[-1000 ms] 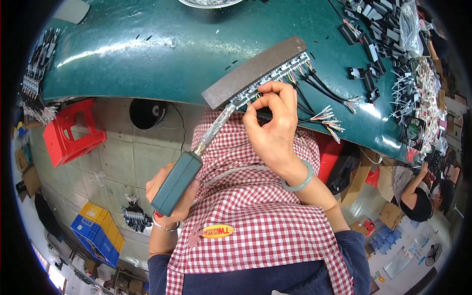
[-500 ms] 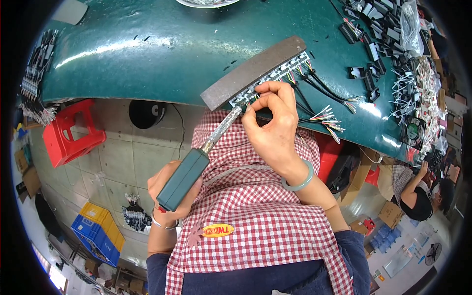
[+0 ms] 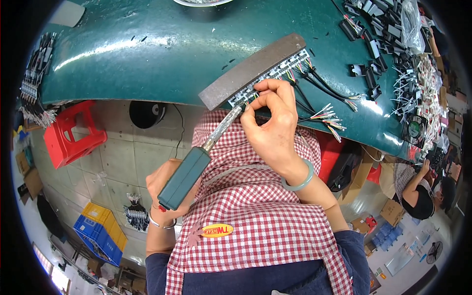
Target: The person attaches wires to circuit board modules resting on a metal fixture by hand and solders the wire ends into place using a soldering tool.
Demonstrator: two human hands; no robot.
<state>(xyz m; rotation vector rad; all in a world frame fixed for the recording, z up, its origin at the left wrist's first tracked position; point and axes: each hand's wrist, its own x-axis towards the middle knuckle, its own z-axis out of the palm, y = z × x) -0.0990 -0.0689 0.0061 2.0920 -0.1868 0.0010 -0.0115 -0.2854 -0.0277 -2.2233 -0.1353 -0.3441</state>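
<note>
My left hand [image 3: 164, 189] grips the teal handle of a soldering iron [image 3: 186, 177]; its silver shaft [image 3: 223, 128] runs up to the table's near edge. There a long grey-brown bar [image 3: 250, 70] lies across a strip of small circuit boards [image 3: 280, 71] with black cables and coloured wire ends [image 3: 327, 114] trailing to the right. My right hand [image 3: 270, 125], with a pale green bangle at the wrist, pinches something small at the boards' near edge, right by the iron's tip. What the fingers hold is hidden.
The green table [image 3: 162, 54] carries several black connectors and wire bundles [image 3: 381, 39] at the far right and cable bundles [image 3: 32, 83] at the left end. Below are a red stool [image 3: 69, 132], blue and yellow crates [image 3: 101, 228], and another person [image 3: 418, 189] at lower right.
The iron's handle and my left hand have shifted slightly up and right toward the boards. My right hand stays pinched at the same spot.
</note>
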